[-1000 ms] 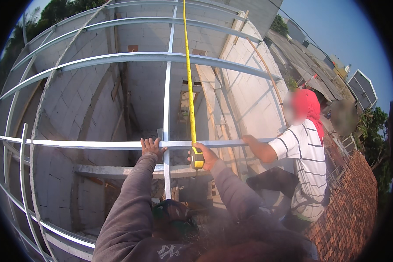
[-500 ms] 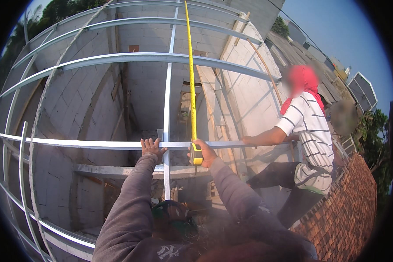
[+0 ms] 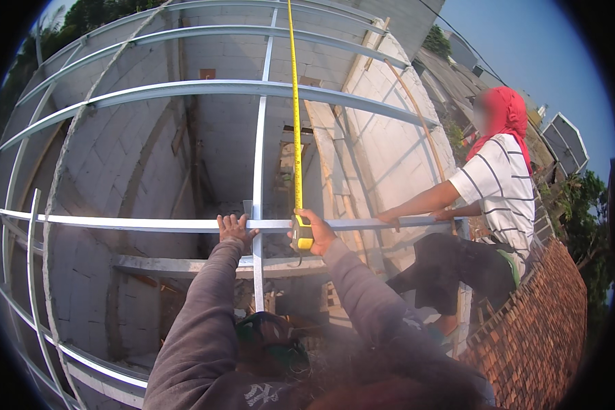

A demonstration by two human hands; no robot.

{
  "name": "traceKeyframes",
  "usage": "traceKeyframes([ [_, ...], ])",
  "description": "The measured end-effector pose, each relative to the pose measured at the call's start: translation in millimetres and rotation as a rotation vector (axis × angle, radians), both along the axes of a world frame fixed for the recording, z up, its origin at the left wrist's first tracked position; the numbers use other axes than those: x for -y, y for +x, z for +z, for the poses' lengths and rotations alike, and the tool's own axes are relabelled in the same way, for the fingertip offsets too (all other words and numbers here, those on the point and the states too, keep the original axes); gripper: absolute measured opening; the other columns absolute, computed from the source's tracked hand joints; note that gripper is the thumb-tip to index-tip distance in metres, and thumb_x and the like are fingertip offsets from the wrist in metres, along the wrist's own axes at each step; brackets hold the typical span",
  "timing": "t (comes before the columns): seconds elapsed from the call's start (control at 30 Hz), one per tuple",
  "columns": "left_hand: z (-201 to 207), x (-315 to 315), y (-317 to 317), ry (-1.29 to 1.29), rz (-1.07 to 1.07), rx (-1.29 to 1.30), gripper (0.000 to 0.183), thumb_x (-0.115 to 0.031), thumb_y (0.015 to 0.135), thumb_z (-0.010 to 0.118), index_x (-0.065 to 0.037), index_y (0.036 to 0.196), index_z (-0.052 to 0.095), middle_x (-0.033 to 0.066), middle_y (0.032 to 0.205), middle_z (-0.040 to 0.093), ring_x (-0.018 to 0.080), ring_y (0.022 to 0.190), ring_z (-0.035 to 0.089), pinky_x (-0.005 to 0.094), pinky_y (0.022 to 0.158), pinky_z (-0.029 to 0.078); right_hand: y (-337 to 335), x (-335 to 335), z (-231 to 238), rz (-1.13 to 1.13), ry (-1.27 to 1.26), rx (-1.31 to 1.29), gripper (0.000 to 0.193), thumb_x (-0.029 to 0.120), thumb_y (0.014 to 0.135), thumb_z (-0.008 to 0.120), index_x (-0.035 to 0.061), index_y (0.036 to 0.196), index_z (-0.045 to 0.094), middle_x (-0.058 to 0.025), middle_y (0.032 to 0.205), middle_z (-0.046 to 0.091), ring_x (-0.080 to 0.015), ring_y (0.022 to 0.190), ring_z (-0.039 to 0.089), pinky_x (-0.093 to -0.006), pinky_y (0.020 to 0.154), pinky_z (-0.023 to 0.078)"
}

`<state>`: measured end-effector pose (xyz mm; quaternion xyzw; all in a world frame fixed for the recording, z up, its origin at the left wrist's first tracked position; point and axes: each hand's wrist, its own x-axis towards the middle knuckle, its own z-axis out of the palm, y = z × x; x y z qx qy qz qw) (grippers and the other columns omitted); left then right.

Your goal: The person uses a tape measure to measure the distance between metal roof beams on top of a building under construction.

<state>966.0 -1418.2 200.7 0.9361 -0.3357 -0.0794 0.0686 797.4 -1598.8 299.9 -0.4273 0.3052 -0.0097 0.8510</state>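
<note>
Gripped in my right hand (image 3: pixel 320 236) is a yellow and black tape measure (image 3: pixel 302 234), held against the metal crossbar (image 3: pixel 137 223). Its yellow blade (image 3: pixel 296 116) runs out straight toward the far side, above the other bars. My left hand (image 3: pixel 235 229) lies on the same crossbar with its fingers spread, just left of where a long metal bar (image 3: pixel 260 154) crosses it. Farther right, a co-worker in a red head cloth and striped shirt (image 3: pixel 502 174) has both hands at the crossbar's right end.
Curved-looking metal bars (image 3: pixel 205 88) span the far side above grey block walls (image 3: pixel 246 130). Below me lies a deep open space with a concrete beam (image 3: pixel 178 265) across it. A person in a green cap (image 3: pixel 270 335) is underneath. Roof tiles (image 3: pixel 540 321) slope at right.
The co-worker has shifted right and more upright, with a second hand now showing on the crossbar. The tape measure in my right hand has tilted and moved slightly left and up.
</note>
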Motion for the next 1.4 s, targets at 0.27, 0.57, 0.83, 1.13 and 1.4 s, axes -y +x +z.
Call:
traceKeyframes([
  [0.27, -3, -1, -1, 0.006, -0.006, 0.013, 0.072, -0.064, 0.093, 0.048, -0.018, 0.148, 0.04, 0.0158, 0.137, 0.046, 0.0324, 0.138, 0.033, 0.0555, 0.12, 0.004, -10, -6, -3, 0.001, 0.022, -0.004, 0.046, 0.044, 0.084, 0.071, 0.0169, 0.117, 0.055, -0.009, 0.104, 0.057, -0.0269, 0.083, 0.065, -0.0491, 0.066, 0.055],
  [0.57, -8, 1, 0, 0.011, -0.008, 0.026, 0.072, -0.065, 0.093, 0.047, -0.018, 0.148, 0.04, 0.0153, 0.137, 0.047, 0.0321, 0.137, 0.033, 0.0555, 0.12, 0.005, -23, -16, -28, -0.045, 0.026, -0.036, 0.042, 0.043, 0.086, 0.07, 0.0125, 0.112, 0.056, -0.0081, 0.092, 0.06, -0.0249, 0.078, 0.066, -0.0439, 0.059, 0.054],
  [0.83, 2, 1, -2, 0.047, -0.007, -0.015, 0.072, -0.064, 0.095, 0.044, -0.018, 0.15, 0.038, 0.0153, 0.141, 0.045, 0.0316, 0.139, 0.032, 0.0544, 0.121, 0.004, -31, -17, -35, -0.049, 0.057, -0.009, 0.044, 0.042, 0.086, 0.07, 0.0105, 0.113, 0.056, -0.0084, 0.093, 0.061, -0.024, 0.076, 0.067, -0.0409, 0.056, 0.055],
  [1.13, -2, 0, -2, -0.024, -0.013, 0.027, 0.069, -0.061, 0.095, 0.048, -0.017, 0.147, 0.041, 0.0158, 0.134, 0.048, 0.0326, 0.136, 0.036, 0.056, 0.12, 0.006, -32, -16, -42, -0.058, 0.064, -0.052, 0.04, 0.041, 0.087, 0.069, 0.013, 0.112, 0.055, -0.0066, 0.094, 0.061, -0.0248, 0.079, 0.066, -0.0444, 0.059, 0.055],
  [1.4, -2, 3, -2, 0.016, 0.001, -0.003, 0.069, -0.062, 0.094, 0.048, -0.02, 0.148, 0.039, 0.0153, 0.136, 0.046, 0.0323, 0.138, 0.033, 0.0553, 0.12, 0.005, -34, -10, -54, -0.051, 0.039, -0.076, 0.043, 0.043, 0.086, 0.069, 0.0113, 0.112, 0.055, -0.0064, 0.096, 0.058, -0.0243, 0.08, 0.065, -0.0459, 0.06, 0.054],
])
